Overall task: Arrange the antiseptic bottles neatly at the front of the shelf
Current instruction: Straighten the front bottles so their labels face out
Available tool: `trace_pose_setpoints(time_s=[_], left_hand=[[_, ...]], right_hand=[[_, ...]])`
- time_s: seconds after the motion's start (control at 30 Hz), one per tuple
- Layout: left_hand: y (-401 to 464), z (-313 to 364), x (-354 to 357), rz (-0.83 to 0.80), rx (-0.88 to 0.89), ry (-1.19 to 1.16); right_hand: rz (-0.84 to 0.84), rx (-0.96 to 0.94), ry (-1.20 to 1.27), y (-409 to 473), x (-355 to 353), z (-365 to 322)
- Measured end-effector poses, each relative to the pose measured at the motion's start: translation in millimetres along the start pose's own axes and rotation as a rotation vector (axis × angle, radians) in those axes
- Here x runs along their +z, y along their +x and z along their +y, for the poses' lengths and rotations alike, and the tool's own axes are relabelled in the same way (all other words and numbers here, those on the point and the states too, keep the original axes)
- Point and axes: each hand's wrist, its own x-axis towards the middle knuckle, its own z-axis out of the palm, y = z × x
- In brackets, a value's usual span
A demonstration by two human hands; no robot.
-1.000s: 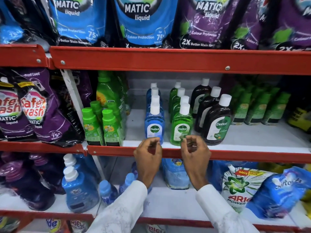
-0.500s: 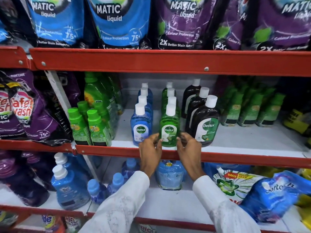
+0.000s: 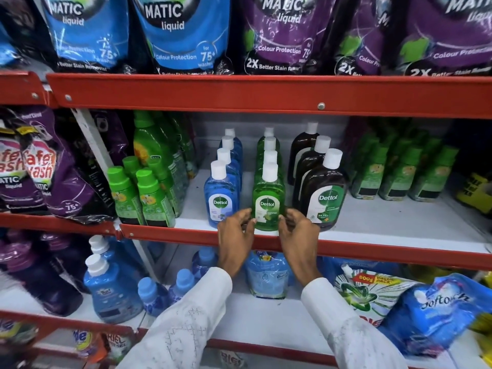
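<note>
Hands on the green Dettol bottle [image 3: 268, 201] at the front edge of the white middle shelf [image 3: 372, 222]. Left hand [image 3: 235, 239] curled, fingertips [image 3: 246, 218] touching the bottle's left lower side; right hand [image 3: 298, 235] curled likewise, fingertips [image 3: 283, 218] against its right lower side. Both half-closed around the base, palms off the bottle, wrists crossing the red shelf lip [image 3: 386, 253]. White sleeves [image 3: 191, 315] rising from the bottom edge.

Green bottle upright, label forward, white cap, heading a single file of matching green bottles running toward the back wall. Just left, apart from it: blue Dettol bottle [image 3: 220, 198], upright, also at the front edge, with its own file behind. Just right: dark brown Dettol bottle [image 3: 323, 198], larger, upright, front of a file of three. Small gaps between the three front bottles.

Left end of same shelf: green-capped bottles [image 3: 145, 198] packed tight. Right end, further back: more small green bottles [image 3: 399, 177], blurred.

Upper shelf: blue pouches [image 3: 175, 35] and purple pouches [image 3: 282, 35] marked MATIC liquid. Lower shelf: blue bottles [image 3: 111, 286] and assorted detergent pouches [image 3: 364, 288].
</note>
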Motion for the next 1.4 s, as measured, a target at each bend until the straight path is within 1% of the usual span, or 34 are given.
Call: trace_pose_setpoints(time_s=[0.07,0.1,0.17,0.2,0.23,0.3,0.37,0.4,0.43,0.5,0.57,0.63,0.73,0.8,1.13,1.4], left_hand=[[-2,2,0,0.017,-0.013,-0.002],[-4,4,1,0.058,-0.037,-0.016],[-15,11,1,0.217,-0.081,-0.071],[-21,15,3,0.298,-0.072,-0.100],[-28,21,6,0.345,-0.052,-0.124],[-37,33,20,0.333,-0.019,-0.152],[-39,50,40,0.242,-0.018,-0.151],[-38,59,50,0.198,-0.023,-0.147],[-36,67,59,0.166,-0.028,-0.138],[-29,78,72,0.126,-0.030,-0.124],[-23,82,79,0.099,-0.027,-0.090],[-16,79,84,0.068,-0.031,-0.054],[-11,73,88,0.061,-0.048,-0.015],[-11,71,89,0.067,-0.040,0.008],[-13,67,89,0.078,-0.041,0.042],[-14,67,88,0.073,-0.037,0.021]], right_hand=[[-0.007,0.009,0.024,0,-1,0],[-0.003,0.015,0.039,-1,-3,1],[0.053,0.012,0.070,-5,-14,4],[0.111,-0.005,0.090,-8,-23,8],[0.177,-0.030,0.113,-11,-34,13],[0.288,-0.056,0.131,-12,-58,24],[0.342,-0.014,0.107,0,-77,38],[0.328,0.029,0.079,10,-85,44],[0.275,0.071,0.043,22,-91,50],[0.089,0.120,-0.040,40,-97,58],[-0.062,0.113,-0.122,51,-99,63],[-0.121,0.083,-0.151,54,-102,65],[-0.143,0.055,-0.104,55,-107,69],[-0.144,0.063,-0.059,56,-109,72],[-0.168,0.097,0.010,56,-113,77],[-0.153,0.106,-0.016,54,-113,73]])
